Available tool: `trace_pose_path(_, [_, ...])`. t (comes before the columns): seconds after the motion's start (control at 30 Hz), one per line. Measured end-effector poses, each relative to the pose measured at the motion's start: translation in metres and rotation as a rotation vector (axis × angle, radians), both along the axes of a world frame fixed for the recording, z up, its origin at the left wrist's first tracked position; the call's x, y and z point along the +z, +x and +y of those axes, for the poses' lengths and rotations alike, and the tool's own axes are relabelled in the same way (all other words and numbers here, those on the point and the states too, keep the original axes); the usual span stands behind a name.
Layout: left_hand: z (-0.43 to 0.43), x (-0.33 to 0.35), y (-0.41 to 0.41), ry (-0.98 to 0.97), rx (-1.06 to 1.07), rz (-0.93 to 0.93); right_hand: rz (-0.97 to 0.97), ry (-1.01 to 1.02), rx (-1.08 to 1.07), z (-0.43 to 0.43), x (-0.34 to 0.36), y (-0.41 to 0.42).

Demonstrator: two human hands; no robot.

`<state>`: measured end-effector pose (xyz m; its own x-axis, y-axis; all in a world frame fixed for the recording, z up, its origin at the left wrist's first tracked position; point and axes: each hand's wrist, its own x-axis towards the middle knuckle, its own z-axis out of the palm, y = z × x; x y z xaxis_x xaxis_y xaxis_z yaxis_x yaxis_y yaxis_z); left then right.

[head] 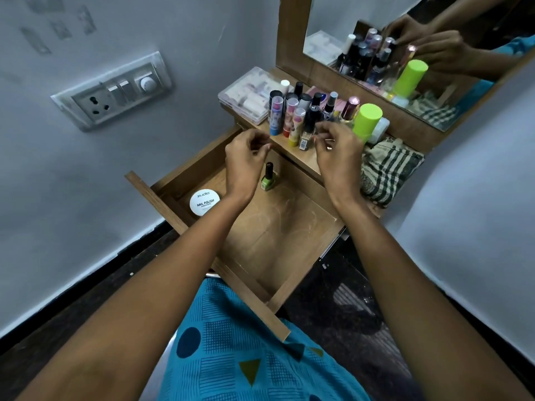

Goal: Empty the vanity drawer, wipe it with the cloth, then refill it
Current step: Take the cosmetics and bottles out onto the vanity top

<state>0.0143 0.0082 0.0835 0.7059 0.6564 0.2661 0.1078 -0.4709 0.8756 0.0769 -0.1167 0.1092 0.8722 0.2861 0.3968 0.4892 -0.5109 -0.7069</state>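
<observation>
One open drawer (289, 235) holds two things: a green bottle (268, 180) at its back edge, a white tub (204, 202) at its left edge. The left hand (246, 157) hovers loosely curled, empty; whether the right hand (337, 151) holds anything I cannot tell. One striped cloth (388, 169) lies on the vanity top's (279, 140) right end.

A head-worn camera looks steeply down, close over the open drawer (278, 227).
</observation>
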Motion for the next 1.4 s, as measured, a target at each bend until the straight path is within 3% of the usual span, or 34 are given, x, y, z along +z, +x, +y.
trace_pose_path(0.2, [0.034,-0.026,-0.039,0.032,0.067,0.235,0.073,-0.003,0.063,0.010,-0.030,-0.029])
trace_pose_path(0.43, [0.062,-0.043,-0.061,0.077,0.044,0.907,0.190,-0.112,0.103,0.030,-0.065,-0.038])
trace_pose_path(0.67, [0.056,-0.047,-0.052,0.088,0.026,1.095,0.307,-0.142,0.064,0.053,-0.083,-0.026])
trace_pose_path(1.03, [0.056,-0.060,-0.049,0.076,0.109,1.040,0.336,-0.111,0.025,0.061,-0.085,-0.025])
trace_pose_path(1.2, [0.056,-0.050,-0.051,-0.004,0.062,0.861,0.301,-0.053,0.027,0.052,-0.069,-0.035])
trace_pose_path(1.4, [0.049,-0.025,-0.051,0.043,0.044,0.659,0.256,0.052,0.055,0.033,-0.043,-0.051])
